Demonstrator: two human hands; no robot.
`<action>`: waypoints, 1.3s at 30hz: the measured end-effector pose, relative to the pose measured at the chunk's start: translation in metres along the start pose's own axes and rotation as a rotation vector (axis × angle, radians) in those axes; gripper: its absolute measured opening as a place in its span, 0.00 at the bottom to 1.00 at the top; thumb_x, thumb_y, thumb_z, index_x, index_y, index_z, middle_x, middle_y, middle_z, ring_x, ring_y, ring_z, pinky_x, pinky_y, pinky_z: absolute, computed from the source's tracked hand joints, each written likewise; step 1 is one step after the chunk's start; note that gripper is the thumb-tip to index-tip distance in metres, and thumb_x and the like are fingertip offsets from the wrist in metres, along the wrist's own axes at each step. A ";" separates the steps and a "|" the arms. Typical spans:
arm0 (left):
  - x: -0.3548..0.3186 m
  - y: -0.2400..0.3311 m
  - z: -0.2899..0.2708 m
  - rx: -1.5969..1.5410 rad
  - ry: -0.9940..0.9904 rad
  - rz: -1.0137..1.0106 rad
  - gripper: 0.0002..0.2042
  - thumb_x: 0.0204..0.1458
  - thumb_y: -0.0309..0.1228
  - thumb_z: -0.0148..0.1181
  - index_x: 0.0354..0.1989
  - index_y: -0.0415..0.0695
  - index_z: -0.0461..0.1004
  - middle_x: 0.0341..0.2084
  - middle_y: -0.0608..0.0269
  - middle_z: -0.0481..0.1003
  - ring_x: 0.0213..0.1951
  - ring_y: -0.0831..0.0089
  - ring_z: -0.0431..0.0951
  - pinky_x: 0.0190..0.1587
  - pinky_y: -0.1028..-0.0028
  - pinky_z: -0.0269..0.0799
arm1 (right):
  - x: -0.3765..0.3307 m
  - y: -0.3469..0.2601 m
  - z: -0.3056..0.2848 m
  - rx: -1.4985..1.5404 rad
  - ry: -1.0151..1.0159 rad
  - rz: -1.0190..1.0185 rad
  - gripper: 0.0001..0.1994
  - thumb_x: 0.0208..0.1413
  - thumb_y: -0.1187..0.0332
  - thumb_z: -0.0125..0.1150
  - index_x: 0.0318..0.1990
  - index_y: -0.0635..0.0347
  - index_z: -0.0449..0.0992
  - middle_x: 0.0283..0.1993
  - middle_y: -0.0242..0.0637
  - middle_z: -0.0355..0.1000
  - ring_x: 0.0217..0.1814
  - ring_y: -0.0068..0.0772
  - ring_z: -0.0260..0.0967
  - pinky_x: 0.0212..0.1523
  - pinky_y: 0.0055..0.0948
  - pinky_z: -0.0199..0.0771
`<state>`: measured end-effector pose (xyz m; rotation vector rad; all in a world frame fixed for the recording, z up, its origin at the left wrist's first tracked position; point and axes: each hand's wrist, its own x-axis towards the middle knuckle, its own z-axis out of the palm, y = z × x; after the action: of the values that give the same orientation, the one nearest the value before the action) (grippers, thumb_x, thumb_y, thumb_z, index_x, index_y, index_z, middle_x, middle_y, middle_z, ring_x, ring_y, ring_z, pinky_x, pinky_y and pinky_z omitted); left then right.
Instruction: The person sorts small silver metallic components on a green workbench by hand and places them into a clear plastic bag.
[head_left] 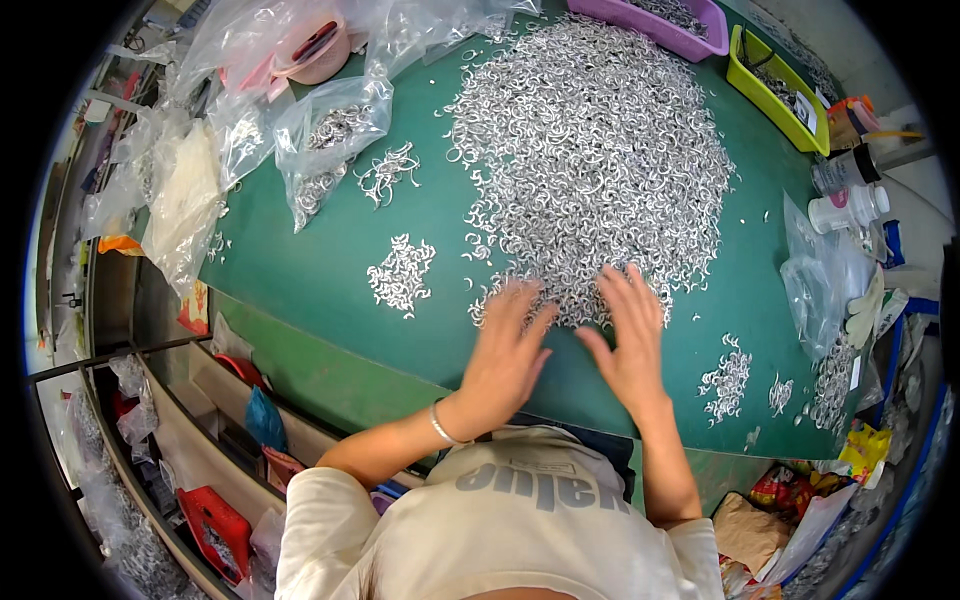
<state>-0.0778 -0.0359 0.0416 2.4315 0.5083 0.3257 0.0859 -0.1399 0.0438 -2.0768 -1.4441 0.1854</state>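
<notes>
1. Resting flat on the green table (300,290), the left hand (505,345) and right hand (628,335) lie side by side at the near edge of a big heap of small silver rings (590,160); both palms face down
2. Fingers of both hands are spread wide and stretched out, tips touching the nearest rings, and neither hand has closed on anything (a thin bracelet (440,425) circles the left wrist)
3. The heap covers the middle of the table and runs from the hands toward the far edge, longer in that direction than across; the single rings lie every way, so no common pointing can be told
4. Left of the hands sits a small sorted cluster (402,272), with another cluster (388,170) farther off beside a clear bag of rings (330,150)
5. Right of the right hand lie more little clusters (728,380), well apart from the heap
6. At the far edge stand a purple tray (672,25) and a yellow-green tray (775,85), and white bottles (848,205) stand at the right rim
7. Nothing lies between the hands and the heap
</notes>
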 end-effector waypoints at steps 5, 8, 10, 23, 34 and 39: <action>-0.003 -0.025 0.011 0.191 -0.015 -0.149 0.31 0.49 0.26 0.58 0.62 0.35 0.54 0.65 0.37 0.44 0.66 0.38 0.44 0.63 0.43 0.45 | 0.015 -0.016 0.024 -0.034 -0.164 -0.098 0.31 0.47 0.56 0.66 0.59 0.53 0.66 0.67 0.38 0.52 0.71 0.52 0.42 0.65 0.58 0.42; 0.011 -0.028 0.019 0.122 -0.016 -0.042 0.30 0.48 0.22 0.55 0.62 0.35 0.54 0.64 0.36 0.45 0.65 0.35 0.44 0.63 0.44 0.45 | 0.015 -0.006 0.027 -0.132 -0.212 -0.075 0.29 0.46 0.56 0.66 0.57 0.50 0.68 0.66 0.37 0.54 0.70 0.52 0.44 0.64 0.60 0.42; 0.020 -0.023 0.025 0.084 0.004 0.007 0.30 0.46 0.19 0.53 0.61 0.35 0.55 0.63 0.37 0.46 0.64 0.33 0.45 0.63 0.44 0.47 | 0.014 0.004 0.025 -0.165 -0.184 -0.059 0.28 0.46 0.57 0.66 0.56 0.50 0.68 0.65 0.37 0.56 0.70 0.51 0.45 0.63 0.60 0.43; 0.053 -0.047 -0.024 0.184 0.196 -0.194 0.19 0.43 0.24 0.62 0.47 0.43 0.71 0.42 0.59 0.69 0.44 0.60 0.66 0.44 0.65 0.58 | 0.012 0.017 0.016 -0.168 0.006 0.097 0.30 0.46 0.64 0.67 0.58 0.57 0.65 0.62 0.36 0.61 0.69 0.48 0.49 0.65 0.55 0.41; 0.051 -0.074 -0.018 0.152 0.269 -0.079 0.14 0.43 0.22 0.63 0.41 0.42 0.72 0.36 0.61 0.68 0.37 0.62 0.66 0.40 0.67 0.57 | 0.003 0.008 0.002 0.036 0.122 0.149 0.27 0.49 0.73 0.63 0.58 0.65 0.62 0.55 0.42 0.68 0.64 0.47 0.57 0.63 0.47 0.49; 0.051 -0.065 -0.027 0.205 0.247 -0.172 0.13 0.44 0.21 0.61 0.39 0.42 0.72 0.37 0.59 0.69 0.39 0.61 0.68 0.40 0.66 0.59 | 0.000 0.010 -0.001 0.101 0.152 0.186 0.26 0.49 0.75 0.62 0.57 0.66 0.63 0.52 0.42 0.69 0.60 0.46 0.61 0.60 0.42 0.54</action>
<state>-0.0596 0.0485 0.0275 2.5341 0.8921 0.5259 0.0944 -0.1427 0.0391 -2.0935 -1.1301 0.1669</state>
